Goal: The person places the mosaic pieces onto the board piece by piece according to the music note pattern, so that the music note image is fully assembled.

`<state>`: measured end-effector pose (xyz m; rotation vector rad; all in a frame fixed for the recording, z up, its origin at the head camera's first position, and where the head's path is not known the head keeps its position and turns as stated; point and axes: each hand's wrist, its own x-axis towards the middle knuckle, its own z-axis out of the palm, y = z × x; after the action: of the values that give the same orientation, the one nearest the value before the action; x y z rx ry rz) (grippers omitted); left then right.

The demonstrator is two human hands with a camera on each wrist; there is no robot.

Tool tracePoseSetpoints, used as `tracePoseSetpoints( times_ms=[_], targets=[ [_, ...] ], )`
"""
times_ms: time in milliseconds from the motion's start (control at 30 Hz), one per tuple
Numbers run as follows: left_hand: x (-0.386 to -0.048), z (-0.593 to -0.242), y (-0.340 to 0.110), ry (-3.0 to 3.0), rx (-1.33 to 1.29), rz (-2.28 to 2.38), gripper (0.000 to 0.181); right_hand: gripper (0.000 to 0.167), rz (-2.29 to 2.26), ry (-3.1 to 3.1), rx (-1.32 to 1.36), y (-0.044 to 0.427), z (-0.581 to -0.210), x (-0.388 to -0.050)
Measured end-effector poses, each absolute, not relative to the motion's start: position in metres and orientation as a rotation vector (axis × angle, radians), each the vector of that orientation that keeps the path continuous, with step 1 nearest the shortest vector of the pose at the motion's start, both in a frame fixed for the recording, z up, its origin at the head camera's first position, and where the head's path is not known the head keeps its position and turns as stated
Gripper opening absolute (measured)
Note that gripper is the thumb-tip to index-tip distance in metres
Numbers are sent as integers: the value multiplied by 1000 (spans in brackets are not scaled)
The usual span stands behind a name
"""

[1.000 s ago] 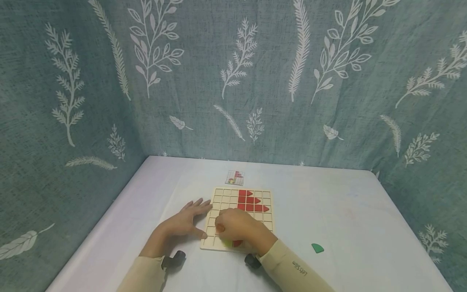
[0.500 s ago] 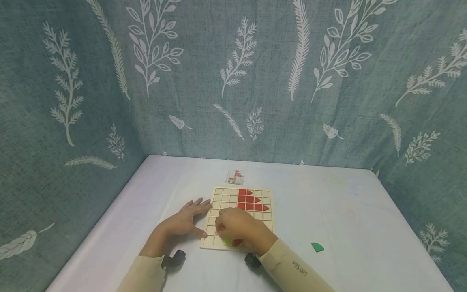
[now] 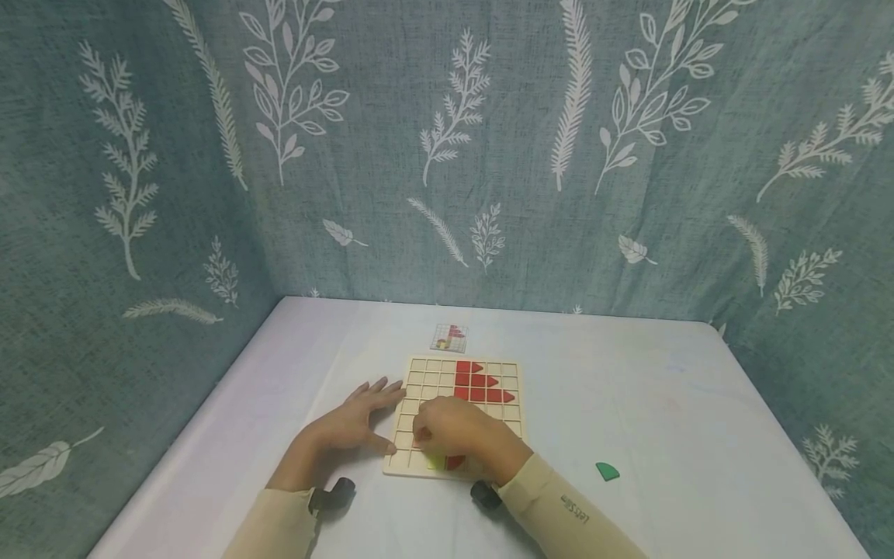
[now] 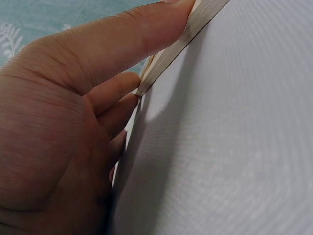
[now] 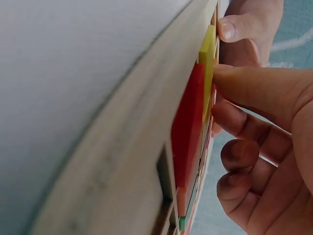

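A pale wooden grid board [image 3: 412, 464] lies on the white table. My left hand [image 3: 349, 423], fingers spread, rests along the board's left edge; its thumb [image 4: 161, 27] touches the rim in the left wrist view. Over the board's lower left part, my right hand [image 3: 454, 427] pinches a small orange piece [image 3: 417, 445] low at the board, mostly covered by the fingers. Beside the right fingertips sit a yellow piece [image 5: 208, 46] and a red piece [image 5: 188, 127]. Red squares and pointed pieces [image 3: 478, 381] form three rows at the upper right of the grid.
Behind the board lies a small pattern card [image 3: 449, 338] with a printed grid. A green quarter-round piece [image 3: 608, 471] lies on the table [image 3: 628, 388] to the right. Patterned teal cloth [image 3: 391, 155] hangs behind and at both sides.
The right hand's fingers have shifted slightly, and less of the orange piece shows than a second ago. The left hand stays at the board's edge.
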<state>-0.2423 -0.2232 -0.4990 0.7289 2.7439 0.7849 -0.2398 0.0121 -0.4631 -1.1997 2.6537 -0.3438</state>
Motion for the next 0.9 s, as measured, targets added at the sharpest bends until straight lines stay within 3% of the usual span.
tracePoseSetpoints(
  times_ms=[433,900],
  targets=[
    [-240,-501,-222,2744,677,804,103,18,-541,2668,-1207,46,-452,-239],
    [-240,-498,-218,2747,605,801,107,9,-493,2827,-1050,136,-453,-235]
  ],
)
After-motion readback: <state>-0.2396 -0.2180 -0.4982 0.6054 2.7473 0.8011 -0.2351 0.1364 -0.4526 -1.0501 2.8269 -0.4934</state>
